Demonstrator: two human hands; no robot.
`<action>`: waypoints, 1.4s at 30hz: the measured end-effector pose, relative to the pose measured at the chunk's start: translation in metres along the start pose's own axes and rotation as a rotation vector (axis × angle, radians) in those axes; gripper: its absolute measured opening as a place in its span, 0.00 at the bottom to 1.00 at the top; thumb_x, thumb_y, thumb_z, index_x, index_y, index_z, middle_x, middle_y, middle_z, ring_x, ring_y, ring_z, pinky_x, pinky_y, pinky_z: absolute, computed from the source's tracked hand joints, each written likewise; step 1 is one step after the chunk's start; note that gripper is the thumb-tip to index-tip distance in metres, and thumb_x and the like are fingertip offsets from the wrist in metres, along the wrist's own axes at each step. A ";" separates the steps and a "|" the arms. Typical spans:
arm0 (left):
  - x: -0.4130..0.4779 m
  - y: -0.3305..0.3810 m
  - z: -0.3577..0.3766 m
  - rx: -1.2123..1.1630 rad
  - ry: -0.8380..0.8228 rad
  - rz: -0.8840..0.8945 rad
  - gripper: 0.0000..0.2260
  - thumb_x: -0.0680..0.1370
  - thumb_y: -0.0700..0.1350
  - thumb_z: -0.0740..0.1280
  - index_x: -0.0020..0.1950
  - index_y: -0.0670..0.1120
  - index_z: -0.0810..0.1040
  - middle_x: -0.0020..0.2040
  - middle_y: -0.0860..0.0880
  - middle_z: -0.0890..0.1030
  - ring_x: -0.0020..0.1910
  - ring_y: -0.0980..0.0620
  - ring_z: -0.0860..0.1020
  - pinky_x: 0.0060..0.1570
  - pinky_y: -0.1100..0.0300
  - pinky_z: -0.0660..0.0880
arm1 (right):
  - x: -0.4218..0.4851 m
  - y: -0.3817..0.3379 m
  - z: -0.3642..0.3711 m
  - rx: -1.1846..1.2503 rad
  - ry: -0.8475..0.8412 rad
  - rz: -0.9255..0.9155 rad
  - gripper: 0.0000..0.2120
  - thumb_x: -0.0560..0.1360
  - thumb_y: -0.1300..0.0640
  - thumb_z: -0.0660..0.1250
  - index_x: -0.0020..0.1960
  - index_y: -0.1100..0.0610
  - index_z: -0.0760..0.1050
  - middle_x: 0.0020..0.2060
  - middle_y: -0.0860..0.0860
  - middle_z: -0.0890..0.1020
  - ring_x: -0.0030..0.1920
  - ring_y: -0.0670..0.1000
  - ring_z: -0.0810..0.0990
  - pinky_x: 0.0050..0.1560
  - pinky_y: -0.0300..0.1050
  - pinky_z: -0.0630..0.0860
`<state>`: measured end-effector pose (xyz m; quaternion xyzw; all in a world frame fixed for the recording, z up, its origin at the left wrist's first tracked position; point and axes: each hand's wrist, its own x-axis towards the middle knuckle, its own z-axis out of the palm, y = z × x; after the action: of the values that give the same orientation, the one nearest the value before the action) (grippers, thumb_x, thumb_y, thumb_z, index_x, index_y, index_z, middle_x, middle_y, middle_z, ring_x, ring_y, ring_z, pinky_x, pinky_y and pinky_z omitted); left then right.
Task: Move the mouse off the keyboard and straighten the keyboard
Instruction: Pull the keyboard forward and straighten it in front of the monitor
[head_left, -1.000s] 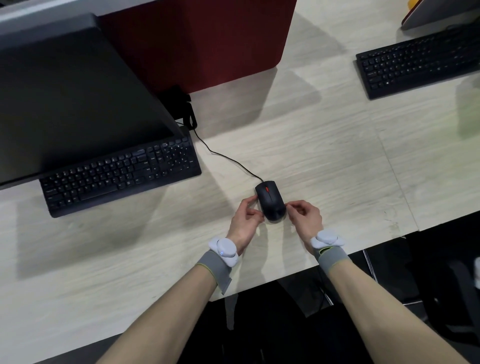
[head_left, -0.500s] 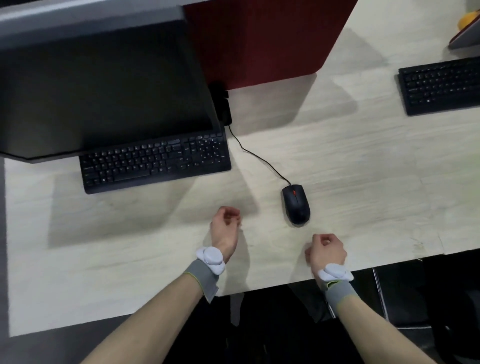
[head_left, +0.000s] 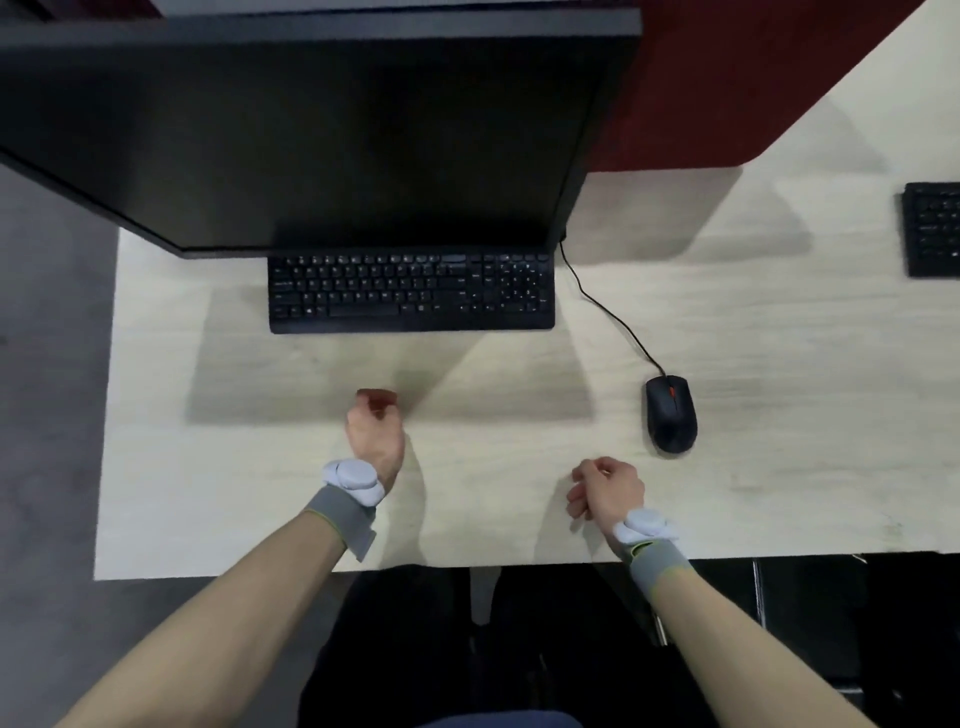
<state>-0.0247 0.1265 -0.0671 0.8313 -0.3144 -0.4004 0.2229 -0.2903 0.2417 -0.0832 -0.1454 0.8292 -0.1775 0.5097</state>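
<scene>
A black keyboard (head_left: 410, 291) lies on the pale wooden desk (head_left: 753, 364), squared to the desk's front edge, its back edge under the monitor. To its right, a black mouse (head_left: 670, 413) with a red wheel rests on the desk, clear of the keyboard, its cable running back toward the monitor. My left hand (head_left: 375, 431) hovers in front of the keyboard, fingers curled, holding nothing. My right hand (head_left: 607, 488) sits near the desk's front edge, just left of the mouse and apart from it, fingers curled and empty.
A large dark monitor (head_left: 311, 124) overhangs the back of the desk. A dark red partition (head_left: 737, 78) stands behind it. A second black keyboard (head_left: 932, 231) is cut off at the right edge. A black chair (head_left: 467, 649) shows below the desk.
Both hands let go of the mouse and drew back toward the desk's front edge. The view swung left, so the keyboard now appears centred and level.
</scene>
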 end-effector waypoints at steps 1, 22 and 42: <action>0.005 0.000 -0.007 0.009 0.020 -0.007 0.13 0.76 0.34 0.60 0.56 0.40 0.81 0.52 0.38 0.85 0.51 0.39 0.82 0.50 0.54 0.76 | 0.001 -0.005 0.006 0.005 -0.014 0.011 0.12 0.71 0.56 0.63 0.40 0.64 0.80 0.25 0.58 0.84 0.22 0.58 0.79 0.21 0.44 0.73; 0.091 -0.046 -0.125 -0.055 -0.021 -0.011 0.20 0.70 0.42 0.74 0.61 0.42 0.76 0.55 0.42 0.83 0.53 0.42 0.81 0.51 0.55 0.75 | -0.005 -0.070 0.078 -0.076 0.130 -0.071 0.08 0.69 0.61 0.67 0.45 0.52 0.80 0.32 0.55 0.85 0.32 0.58 0.84 0.46 0.58 0.85; 0.179 0.043 -0.107 0.007 -0.089 0.017 0.39 0.67 0.50 0.80 0.74 0.44 0.67 0.69 0.43 0.75 0.67 0.43 0.76 0.67 0.45 0.74 | 0.064 -0.168 0.054 -0.128 0.189 -0.209 0.26 0.72 0.53 0.68 0.70 0.55 0.75 0.56 0.58 0.87 0.59 0.60 0.83 0.60 0.51 0.78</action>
<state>0.1328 -0.0168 -0.0728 0.8109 -0.3325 -0.4337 0.2091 -0.2598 0.0568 -0.0824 -0.2457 0.8635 -0.1894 0.3977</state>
